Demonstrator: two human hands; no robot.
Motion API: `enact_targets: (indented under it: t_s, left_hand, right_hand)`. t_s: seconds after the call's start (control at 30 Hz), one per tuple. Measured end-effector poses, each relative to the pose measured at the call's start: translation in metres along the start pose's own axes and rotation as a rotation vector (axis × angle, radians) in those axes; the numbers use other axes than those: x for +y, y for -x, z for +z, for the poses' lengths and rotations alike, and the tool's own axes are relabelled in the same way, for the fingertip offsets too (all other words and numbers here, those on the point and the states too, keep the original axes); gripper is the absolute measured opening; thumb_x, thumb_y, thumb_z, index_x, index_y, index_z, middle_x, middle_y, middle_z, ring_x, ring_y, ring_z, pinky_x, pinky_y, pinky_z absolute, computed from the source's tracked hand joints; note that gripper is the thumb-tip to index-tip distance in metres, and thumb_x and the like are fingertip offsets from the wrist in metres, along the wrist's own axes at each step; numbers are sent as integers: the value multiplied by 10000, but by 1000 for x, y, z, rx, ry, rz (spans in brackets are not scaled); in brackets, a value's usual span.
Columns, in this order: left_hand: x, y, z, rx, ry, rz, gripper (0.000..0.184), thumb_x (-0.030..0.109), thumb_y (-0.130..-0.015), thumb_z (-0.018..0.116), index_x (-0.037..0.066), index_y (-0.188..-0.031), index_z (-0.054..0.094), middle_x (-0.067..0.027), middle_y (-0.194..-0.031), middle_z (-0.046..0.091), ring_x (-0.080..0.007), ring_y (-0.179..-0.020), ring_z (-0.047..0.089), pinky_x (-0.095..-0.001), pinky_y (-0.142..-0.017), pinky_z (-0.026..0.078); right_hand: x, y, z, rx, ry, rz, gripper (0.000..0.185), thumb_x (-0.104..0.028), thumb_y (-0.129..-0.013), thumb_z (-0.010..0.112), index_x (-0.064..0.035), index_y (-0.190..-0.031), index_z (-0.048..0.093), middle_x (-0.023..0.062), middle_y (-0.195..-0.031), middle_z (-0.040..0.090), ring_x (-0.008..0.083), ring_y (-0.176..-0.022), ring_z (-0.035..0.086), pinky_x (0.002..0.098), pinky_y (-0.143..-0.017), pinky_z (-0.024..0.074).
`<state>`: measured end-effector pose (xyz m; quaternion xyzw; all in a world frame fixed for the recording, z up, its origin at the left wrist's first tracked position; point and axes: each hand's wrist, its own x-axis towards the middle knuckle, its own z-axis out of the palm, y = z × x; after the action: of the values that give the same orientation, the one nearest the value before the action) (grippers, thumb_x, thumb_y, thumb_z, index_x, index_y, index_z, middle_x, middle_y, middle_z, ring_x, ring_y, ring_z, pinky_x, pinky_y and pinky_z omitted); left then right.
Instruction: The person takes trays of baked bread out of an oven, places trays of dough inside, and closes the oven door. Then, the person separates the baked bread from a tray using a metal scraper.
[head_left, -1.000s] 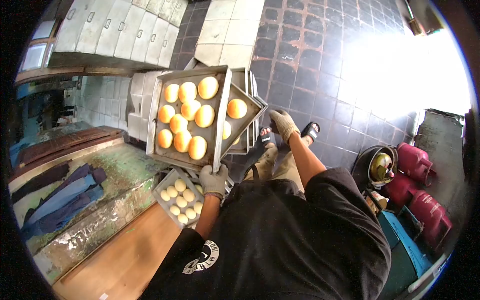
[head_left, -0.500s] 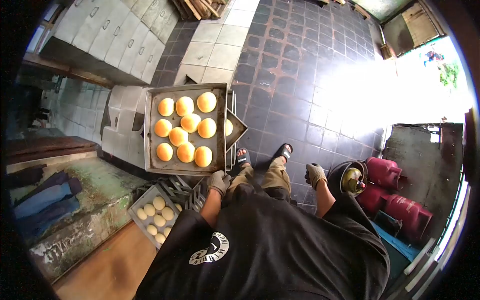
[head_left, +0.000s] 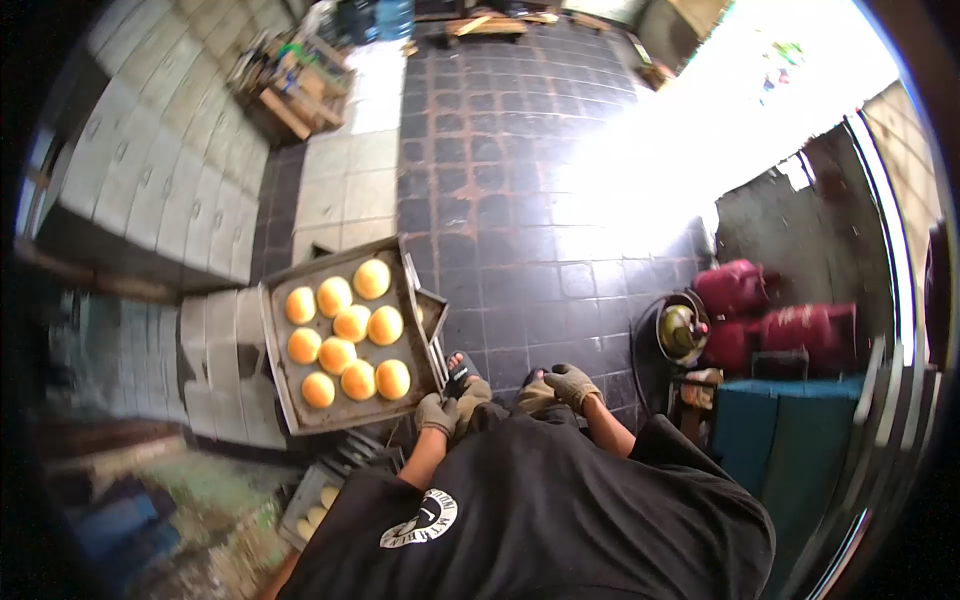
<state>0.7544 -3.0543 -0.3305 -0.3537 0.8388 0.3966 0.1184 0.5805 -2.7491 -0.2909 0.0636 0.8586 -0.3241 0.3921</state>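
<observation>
A square metal tray [head_left: 300, 410] with several golden round buns [head_left: 352, 323] lies on top of stacked trays at the left. My left hand [head_left: 437, 413], in a grey knitted glove, is closed on the tray's near right corner. My right hand [head_left: 573, 387], gloved too, hangs over my right leg, away from the trays; its fingers look partly curled and nothing shows in them. Below the top tray, the corner of another tray [head_left: 430, 312] sticks out to the right. A lower tray [head_left: 300, 505] with pale buns is partly hidden by my sleeve.
Grey cabinets [head_left: 150, 185] line the left wall. Firewood [head_left: 300, 95] lies at the upper left. On the right are red gas cylinders [head_left: 810, 335], a round black basin [head_left: 682, 328] and a blue box [head_left: 780, 430]. Dark tiled floor [head_left: 480, 200] stretches ahead. A stained counter [head_left: 215, 500] stands lower left.
The view has swung, bringing more floor and the firewood into sight. My right hand first moved away from the trays, then back toward my legs. My left hand has stayed at the tray's corner.
</observation>
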Motion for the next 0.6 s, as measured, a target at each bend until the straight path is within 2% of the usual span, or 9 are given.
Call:
enact_targets:
  t_s: [0.1,0.2,0.23,0.33,0.37,0.4,0.47,0.57,0.6]
  left_hand:
    - [-42,-22,26,-43,43,76,309,287,-809,775,-13,-819,702,-213,-793,716,-349,-747,719,-435,-700,552]
    - [-36,-30,20,-294,327,-33,236,149,-838,794,-45,-907,679,-69,-897,718,-158,-806,697,-331,-699,565]
    - [-59,-45,34,-379,695,-141,263,164,-839,797,-42,-949,675,-67,-933,711,-159,-845,691,-329,-726,569]
    - [-24,-11,14,-426,634,-130,221,142,-936,633,-3,-1101,658,-102,-1105,736,-243,-1029,691,-403,-845,570]
    - [-25,-14,15,-485,201,1,284,232,-932,633,25,-1124,666,-93,-1157,741,-245,-1042,697,-423,-901,555]
    - [-23,-19,19,-515,175,41,284,232,-932,633,25,-1124,666,-93,-1157,741,-245,-1042,697,-423,-901,555]
    - [-30,-19,29,-415,1256,-705,458,502,-889,431,141,-1035,672,-51,-1073,680,-284,-914,609,-498,-743,438]
    - [-28,-6,44,-366,1226,-626,681,613,-889,383,175,-1357,614,-67,-1414,600,-278,-1287,548,-541,-1039,388]
    - [-20,4,58,-394,1188,-612,681,613,-889,383,175,-1357,614,-67,-1414,600,-278,-1287,548,-541,-1039,388]
  right_hand:
    - [7,36,-20,-70,-163,185,515,-323,-905,649,6,-1300,640,125,-935,705,210,-726,657,359,-633,525]
    - [43,71,-25,113,-387,188,487,-320,-913,641,-9,-1288,643,97,-876,673,190,-707,641,337,-578,505]
    - [56,84,-28,152,-438,200,492,-322,-913,641,-14,-1297,640,94,-880,673,185,-709,641,331,-569,502]
    - [105,124,-26,297,-598,222,492,-310,-916,643,-7,-1303,635,89,-887,669,182,-693,633,325,-562,494]
    - [131,136,-21,364,-647,210,489,-304,-918,644,-4,-1304,633,87,-885,665,180,-677,626,323,-554,487]
    - [160,147,-14,349,-782,269,569,-337,-892,641,20,-1335,629,122,-972,711,211,-747,655,375,-693,537]
    - [211,187,0,397,-811,312,569,-336,-889,647,26,-1328,635,129,-991,717,226,-788,665,394,-723,540]
    - [350,225,65,539,-694,332,559,-342,-883,648,12,-1316,659,162,-1095,735,288,-930,698,439,-816,540]
    - [365,263,80,559,-779,391,545,-353,-881,641,-4,-1298,678,173,-1129,736,317,-959,702,439,-839,539]
